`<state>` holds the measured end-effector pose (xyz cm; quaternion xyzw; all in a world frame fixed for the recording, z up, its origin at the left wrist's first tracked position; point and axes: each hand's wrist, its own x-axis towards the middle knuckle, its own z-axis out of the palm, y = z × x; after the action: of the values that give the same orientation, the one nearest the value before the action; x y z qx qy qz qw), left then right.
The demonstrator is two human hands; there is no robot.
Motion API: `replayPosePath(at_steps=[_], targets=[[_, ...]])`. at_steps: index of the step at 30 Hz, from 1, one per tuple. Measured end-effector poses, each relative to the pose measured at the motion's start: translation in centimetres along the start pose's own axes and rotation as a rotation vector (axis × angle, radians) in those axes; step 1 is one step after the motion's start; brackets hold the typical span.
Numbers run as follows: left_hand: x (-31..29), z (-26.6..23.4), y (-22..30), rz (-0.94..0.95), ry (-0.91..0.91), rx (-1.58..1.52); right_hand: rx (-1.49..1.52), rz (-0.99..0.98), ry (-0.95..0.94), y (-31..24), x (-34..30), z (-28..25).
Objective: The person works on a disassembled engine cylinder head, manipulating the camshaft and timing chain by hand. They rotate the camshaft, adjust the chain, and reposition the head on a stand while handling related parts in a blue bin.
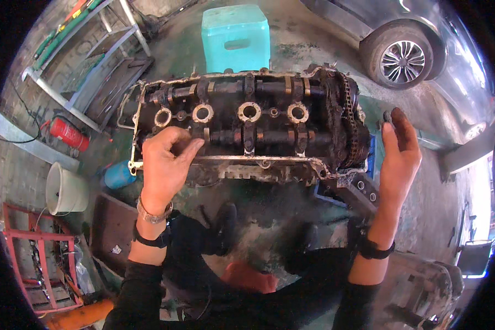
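Observation:
A greasy engine cylinder head [225,158] with exposed camshafts [223,137] lies lengthwise before me. Over its near left part is my left hand [168,159], fingers curled in toward the thumb beside the near camshaft. What those fingers hold, if anything, is hidden. Beyond the right end, next to the timing chain [351,118], my right hand [401,157] is raised with a small dark metal part [388,116] pinched at its fingertips. The part's exact kind is too small to tell. Several round pale-rimmed plug holes [249,112] run along the middle of the head.
Behind the engine stands a turquoise plastic stool [235,38]. A parked car's wheel [402,60] is at the far right. On the left are a metal rack [88,104], a red fire extinguisher [69,135], a white bucket [66,190] and a dark tray [113,234]. A red stool [250,276] sits below me.

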<state>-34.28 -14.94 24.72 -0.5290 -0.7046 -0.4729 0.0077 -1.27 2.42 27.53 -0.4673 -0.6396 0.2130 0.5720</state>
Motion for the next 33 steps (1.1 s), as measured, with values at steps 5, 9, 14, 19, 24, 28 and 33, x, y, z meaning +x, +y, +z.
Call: replayPosePath(at_steps=[5,9,14,19,24,28,33], targets=[[-0.1,0.0,0.2,0.035,0.000,0.031,0.055,0.030,-0.008,0.2,0.0,-0.1],[-0.1,-0.5,0.4,0.086,-0.054,0.062,0.075,0.052,-0.014,0.4,0.2,0.1],[0.0,-0.8,0.9,0.190,-0.089,0.038,0.072,0.099,-0.017,0.7,0.3,-0.1],[-0.3,-0.3,1.3,0.104,-0.033,0.042,0.129,0.157,-0.018,1.4,0.6,-0.4],[-0.2,0.2,0.7,-0.043,-0.008,0.079,0.139,0.143,-0.008,1.8,0.7,-0.6],[-0.3,0.3,0.3,-0.003,-0.013,0.065,0.155,0.167,-0.021,1.6,0.6,-0.8],[-0.3,-0.1,0.8,0.083,-0.063,0.066,0.168,0.192,-0.038,1.0,0.6,-0.9]])
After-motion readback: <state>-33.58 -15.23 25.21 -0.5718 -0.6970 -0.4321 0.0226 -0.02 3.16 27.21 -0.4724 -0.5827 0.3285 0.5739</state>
